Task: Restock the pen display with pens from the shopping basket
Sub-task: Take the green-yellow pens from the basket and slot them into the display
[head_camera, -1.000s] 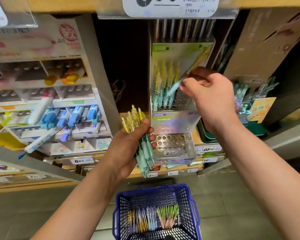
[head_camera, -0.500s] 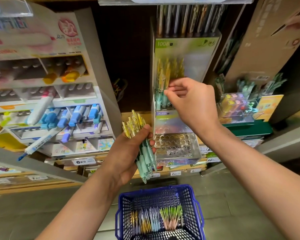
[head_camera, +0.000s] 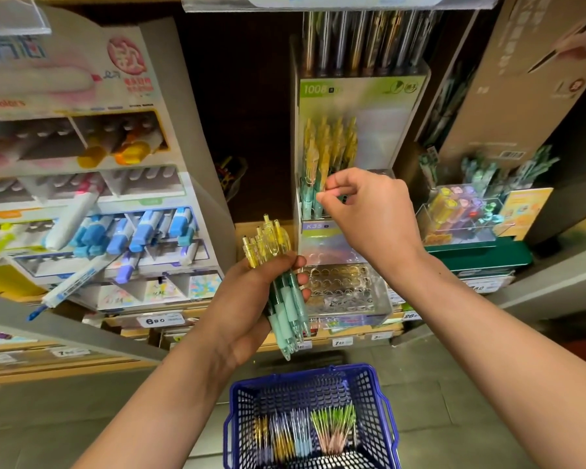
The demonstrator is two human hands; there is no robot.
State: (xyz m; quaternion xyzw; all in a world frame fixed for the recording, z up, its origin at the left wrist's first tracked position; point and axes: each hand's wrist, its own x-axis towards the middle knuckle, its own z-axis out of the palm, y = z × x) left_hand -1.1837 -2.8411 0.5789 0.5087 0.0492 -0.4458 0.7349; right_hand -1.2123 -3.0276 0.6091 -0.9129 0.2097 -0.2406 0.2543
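Several yellow-and-mint pens (head_camera: 288,309) stand near upright in our left hand (head_camera: 244,299), centre frame, clickers up, tips down, fingers wrapped round them. Up and right of them, our right hand (head_camera: 369,214) curls against the pen display's (head_camera: 362,96) stocked pens (head_camera: 325,147); whether it pinches one we cannot tell.

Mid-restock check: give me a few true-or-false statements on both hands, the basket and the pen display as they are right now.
1. The left hand holds a bundle of pens. True.
2. The basket is empty. False: pens lie in it.
3. The right hand is up at the display's upper rack. True.
4. The lower rack is full. False: its holes show bare.
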